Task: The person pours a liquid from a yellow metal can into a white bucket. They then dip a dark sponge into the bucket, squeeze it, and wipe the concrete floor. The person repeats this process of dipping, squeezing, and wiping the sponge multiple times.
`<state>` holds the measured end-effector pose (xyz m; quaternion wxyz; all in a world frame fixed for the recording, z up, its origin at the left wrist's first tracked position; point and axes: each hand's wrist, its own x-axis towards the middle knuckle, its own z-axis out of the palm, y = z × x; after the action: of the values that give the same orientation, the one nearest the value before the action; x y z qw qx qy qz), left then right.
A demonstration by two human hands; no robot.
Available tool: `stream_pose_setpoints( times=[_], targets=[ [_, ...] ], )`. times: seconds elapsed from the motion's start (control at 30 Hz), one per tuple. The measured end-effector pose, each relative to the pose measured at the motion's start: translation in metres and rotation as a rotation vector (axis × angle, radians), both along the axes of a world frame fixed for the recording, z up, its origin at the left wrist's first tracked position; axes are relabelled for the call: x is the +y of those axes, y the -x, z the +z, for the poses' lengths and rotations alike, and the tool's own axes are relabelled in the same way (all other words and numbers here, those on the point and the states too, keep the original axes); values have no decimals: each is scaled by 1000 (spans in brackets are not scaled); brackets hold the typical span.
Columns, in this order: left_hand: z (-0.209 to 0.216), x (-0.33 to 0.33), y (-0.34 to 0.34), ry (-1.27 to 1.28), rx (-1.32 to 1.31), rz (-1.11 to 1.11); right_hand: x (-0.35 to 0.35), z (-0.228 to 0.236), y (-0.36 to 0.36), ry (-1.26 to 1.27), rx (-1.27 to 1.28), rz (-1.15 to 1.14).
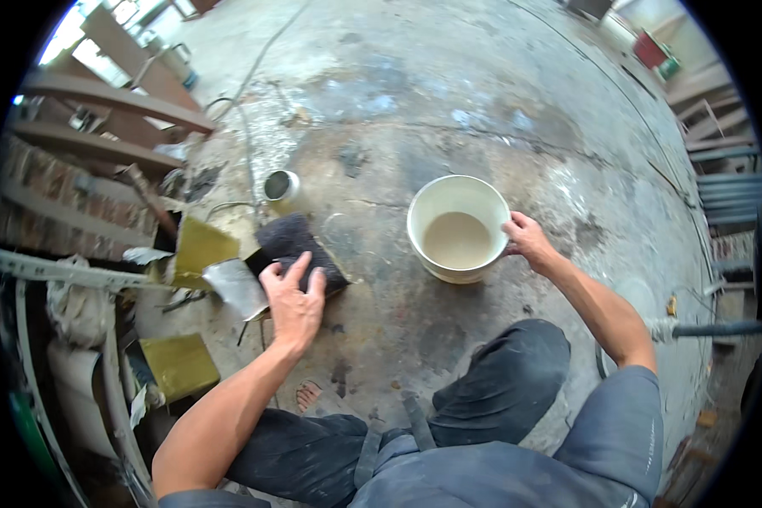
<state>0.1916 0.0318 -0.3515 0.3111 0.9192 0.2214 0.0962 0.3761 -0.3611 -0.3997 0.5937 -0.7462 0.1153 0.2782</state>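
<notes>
Round white plastic bucket [453, 194], over stained concrete floor [381, 254] (contact unclear), was clamped at the rim by the right hand [528, 240]; its cloudy tan liquid [457, 241] called for level handling. The left hand [296, 306], fingers apart, overlay a dark cloth-like pad [286, 239].

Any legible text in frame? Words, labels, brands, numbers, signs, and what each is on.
None legible.
Right sleeve: thin line of pale print, too small and blurred to read.
Shirt, lower right of the picture: pale mark, can't tell if it's lettering.
White bucket in the right hand: no lettering visible.
Small can: none visible on the side that shows.
</notes>
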Motion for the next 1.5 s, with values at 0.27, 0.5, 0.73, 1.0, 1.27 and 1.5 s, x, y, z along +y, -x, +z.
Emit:
stream_pose_setpoints(
  times=[0.27,0.5,0.73,1.0,1.27,1.5],
  targets=[
    [17,-5,7,114,24,34,66,124,-25,102,-350,263],
    [3,-15,8,50,-30,40,147,215,-32,211,-619,503],
    [7,-11,9,186,-61,70,218,254,-14,324,-664,712],
    [-3,-10,10,185,-160,48,260,256,-8,392,-765,808],
    [-6,-10,11,275,-195,79,282,253,-3,420,-790,849],
    [-3,-9,11,287,-199,57,288,248,0,457,-867,857]
  ],
)
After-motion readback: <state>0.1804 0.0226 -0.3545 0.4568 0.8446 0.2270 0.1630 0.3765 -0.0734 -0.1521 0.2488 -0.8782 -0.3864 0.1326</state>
